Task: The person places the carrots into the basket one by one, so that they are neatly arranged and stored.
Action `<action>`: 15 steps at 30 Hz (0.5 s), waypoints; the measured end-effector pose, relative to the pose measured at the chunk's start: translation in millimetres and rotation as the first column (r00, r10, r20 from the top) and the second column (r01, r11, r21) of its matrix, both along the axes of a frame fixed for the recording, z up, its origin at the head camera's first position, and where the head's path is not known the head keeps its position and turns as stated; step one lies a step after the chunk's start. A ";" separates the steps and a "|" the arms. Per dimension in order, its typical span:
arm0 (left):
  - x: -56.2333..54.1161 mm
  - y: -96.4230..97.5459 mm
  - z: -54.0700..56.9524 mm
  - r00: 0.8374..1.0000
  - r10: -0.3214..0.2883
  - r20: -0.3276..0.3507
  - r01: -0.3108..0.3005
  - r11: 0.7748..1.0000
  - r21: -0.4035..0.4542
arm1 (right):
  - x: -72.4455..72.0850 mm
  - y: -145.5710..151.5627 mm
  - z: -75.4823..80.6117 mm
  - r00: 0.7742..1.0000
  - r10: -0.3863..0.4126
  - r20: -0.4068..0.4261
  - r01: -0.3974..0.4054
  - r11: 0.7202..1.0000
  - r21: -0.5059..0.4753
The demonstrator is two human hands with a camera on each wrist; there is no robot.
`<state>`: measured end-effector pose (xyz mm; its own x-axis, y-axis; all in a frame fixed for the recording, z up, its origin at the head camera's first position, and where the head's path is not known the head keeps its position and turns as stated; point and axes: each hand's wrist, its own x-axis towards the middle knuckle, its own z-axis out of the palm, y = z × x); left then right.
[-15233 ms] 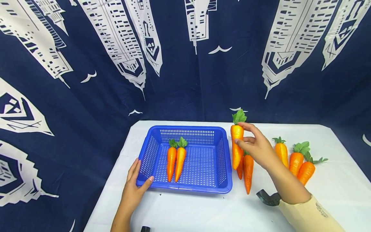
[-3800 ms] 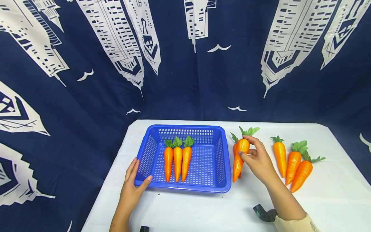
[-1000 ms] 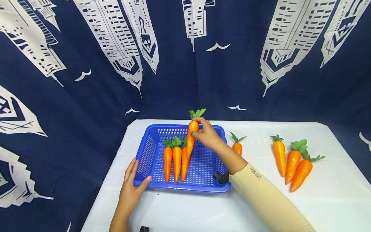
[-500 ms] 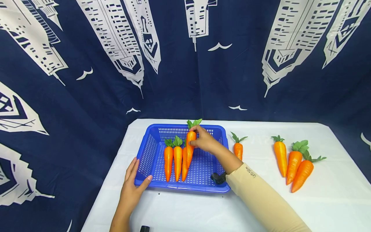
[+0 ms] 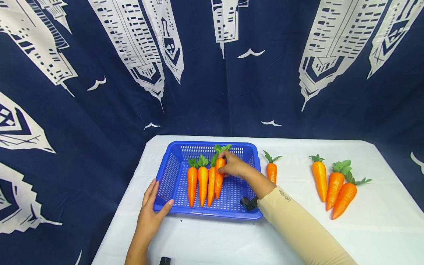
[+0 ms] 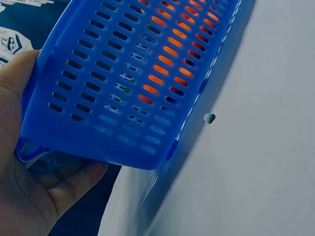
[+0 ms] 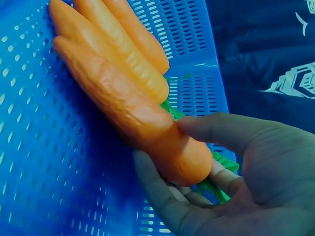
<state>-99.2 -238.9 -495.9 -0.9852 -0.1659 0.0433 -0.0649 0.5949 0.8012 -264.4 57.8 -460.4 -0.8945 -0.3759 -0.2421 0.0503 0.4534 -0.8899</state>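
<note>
Inside the blue plastic basket (image 5: 212, 213), my right hand (image 5: 234, 164) pinches an orange carrot (image 5: 219, 184) between thumb and fingers near its leafy top. In the right wrist view, this carrot (image 7: 133, 113) lies against its neighbour, tip pointing away from the palm. Three other carrots rest side by side to its left: a left one (image 5: 192, 186), a middle one (image 5: 203, 186) and a right one (image 5: 211, 187), partly hidden. My left hand (image 5: 150, 213) grips the basket's near left corner; the left wrist view shows the thumb and fingers on either side of that corner.
One carrot (image 5: 271, 172) lies just right of the basket, its lower part hidden by the forearm. Farther right on the white table (image 5: 212, 243) are three more carrots (image 5: 336, 184). A dark patterned cloth (image 5: 212, 103) hangs behind.
My right hand has brought a carrot from the table at the right into the basket and lowered it beside the others. Earlier the basket held two, then three carrots. My left hand has stayed put.
</note>
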 end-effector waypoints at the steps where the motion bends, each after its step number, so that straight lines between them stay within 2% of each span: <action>1: 0.0 -0.1 -0.1 1.000 0.001 0.001 -0.001 1.000 0.001 | -0.2 -0.1 -1.4 1.000 0.002 -0.006 -0.002 1.000 0.002; 10: -0.4 -1.3 -2.0 1.000 0.003 0.003 -0.003 1.000 -0.001 | 1.2 -0.7 -9.6 0.999 0.044 0.007 -0.044 0.998 0.035; 15: -0.6 -0.5 -1.4 1.000 0.004 0.005 -0.004 1.000 0.000 | 2.4 -1.5 -10.9 0.993 0.110 -0.033 -0.104 0.983 0.149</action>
